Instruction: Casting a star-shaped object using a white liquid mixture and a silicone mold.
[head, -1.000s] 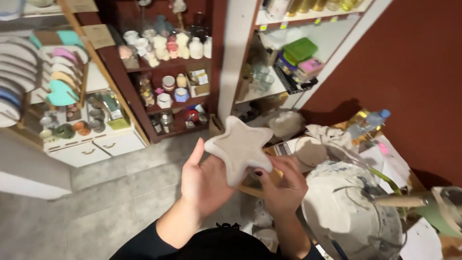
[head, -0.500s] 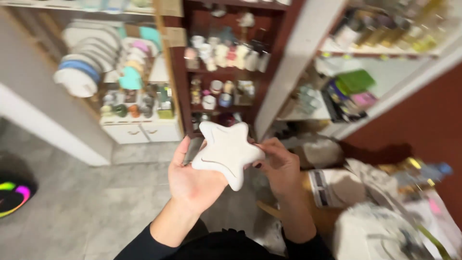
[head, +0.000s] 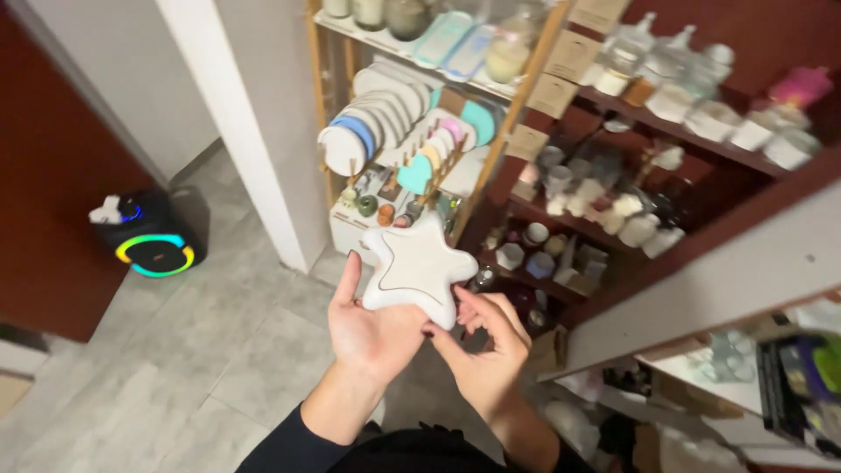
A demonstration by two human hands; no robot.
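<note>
A white star-shaped ceramic dish (head: 419,265) with a thin dark line inside its rim is held up in front of me. My left hand (head: 372,328) cups it from below, thumb up along its left side. My right hand (head: 484,346) pinches the dish's lower right point with fingertips. Both sleeves are dark.
Wooden shelves (head: 526,123) ahead hold a rack of round plates (head: 377,131), small pots, cups and jars. A white pillar (head: 254,131) stands left of them. A black speaker with a glowing ring (head: 151,235) sits on the grey tiled floor. More cluttered shelving (head: 788,377) is at lower right.
My view has swung left, away from the cluttered table toward the plate rack and speaker. The star dish stays in both hands, now turned with its hollow face toward me.
</note>
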